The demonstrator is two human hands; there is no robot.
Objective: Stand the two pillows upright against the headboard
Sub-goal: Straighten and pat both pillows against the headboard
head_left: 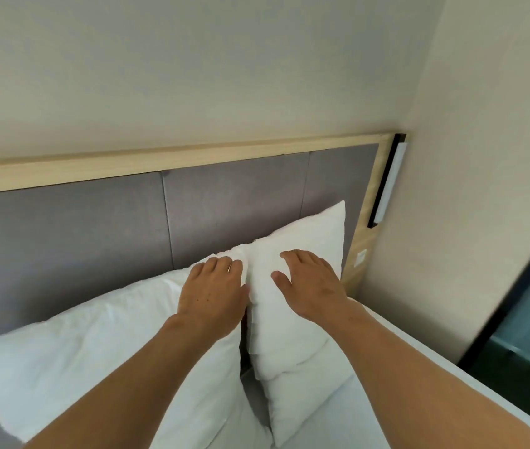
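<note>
Item: two pillows, left pillow (72, 358) and right pillow (296, 286), leaning on headboard (95, 228). My left hand (213, 294) and right hand (313, 286) rest spread flat, gripping nothing. Risk: I judge either may slump forward on release.

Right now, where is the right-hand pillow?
In the head view, the right pillow leans against the grey headboard near the bed's right edge, under the right hand, its inner edge beside the left pillow.

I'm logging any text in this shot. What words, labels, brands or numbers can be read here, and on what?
None can be read: the pillows, headboard and walls show no text.
The small wall plate beside the headboard is too small to show any marking.
</note>
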